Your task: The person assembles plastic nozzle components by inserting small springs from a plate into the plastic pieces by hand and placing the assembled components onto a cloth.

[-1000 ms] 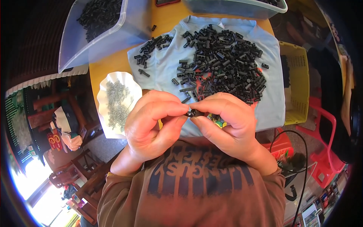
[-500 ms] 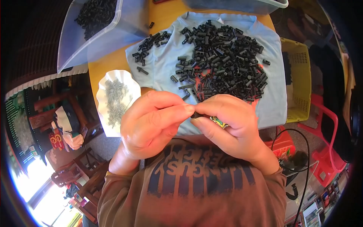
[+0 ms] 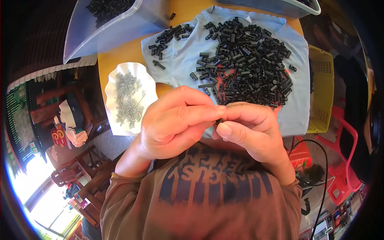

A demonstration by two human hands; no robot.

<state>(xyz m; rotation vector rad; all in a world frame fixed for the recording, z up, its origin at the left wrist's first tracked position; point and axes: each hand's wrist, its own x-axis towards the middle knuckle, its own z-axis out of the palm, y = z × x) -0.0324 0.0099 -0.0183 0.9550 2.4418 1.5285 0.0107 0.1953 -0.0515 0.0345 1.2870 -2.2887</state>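
Observation:
My left hand (image 3: 176,122) and my right hand (image 3: 254,130) meet at the fingertips in front of my chest, over the near edge of a light blue cloth (image 3: 180,56). A small black plastic part (image 3: 218,121) shows between the thumb and forefinger of my right hand, mostly hidden by the fingers. My left hand is closed in a pinch, its fingertips against that part; what they hold is hidden. Beyond my hands lies a big heap of short black plastic tubes (image 3: 256,60). Left of my left hand, a white wavy-rimmed dish (image 3: 150,86) holds many tiny silvery wire pieces (image 3: 129,96).
A smaller group of black parts (image 3: 174,34) lies at the cloth's far left. A translucent bin (image 3: 120,30) with black pieces stands far left on the yellow table (image 3: 105,52); another bin (image 3: 276,6) is at the back. At right are a yellow crate (image 3: 322,92) and red stool (image 3: 344,176).
The whole view has shifted, so the table and heap appear farther right and slightly higher. My hands stay together at the black part, and more of the dish shows.

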